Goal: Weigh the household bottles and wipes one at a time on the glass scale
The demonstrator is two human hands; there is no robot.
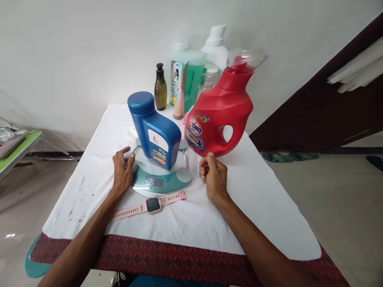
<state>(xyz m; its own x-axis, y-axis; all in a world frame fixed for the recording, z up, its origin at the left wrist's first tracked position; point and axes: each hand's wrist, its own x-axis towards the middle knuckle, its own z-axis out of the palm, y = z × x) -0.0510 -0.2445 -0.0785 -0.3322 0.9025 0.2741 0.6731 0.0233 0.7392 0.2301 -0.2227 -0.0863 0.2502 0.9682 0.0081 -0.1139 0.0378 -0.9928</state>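
Observation:
A glass bathroom scale (pixel 172 181) with a teal front band and a lit digital display lies on the white-covered table. Upright on it stands a blue plastic oil bottle (pixel 142 127) with a blue cap. My left hand (pixel 122 171) rests at the scale's left edge, fingers apart, holding nothing. Curled into a loose fist, my right hand (pixel 216 179) is just right of the scale, with nothing visible in it. Behind that hand is a red OMO detergent jug (pixel 221 103) with a handle. A pink-strapped smartwatch (pixel 153 204) lies in front of the scale.
Along the back wall stand a dark pump bottle (pixel 160 89), a tube (pixel 180 99), a green bottle (pixel 194 79) and a white capped jug (pixel 216 50). A green-topped stand (pixel 25 145) is at left. Patterned dark red cloth (pixel 167 251) borders the table's front edge.

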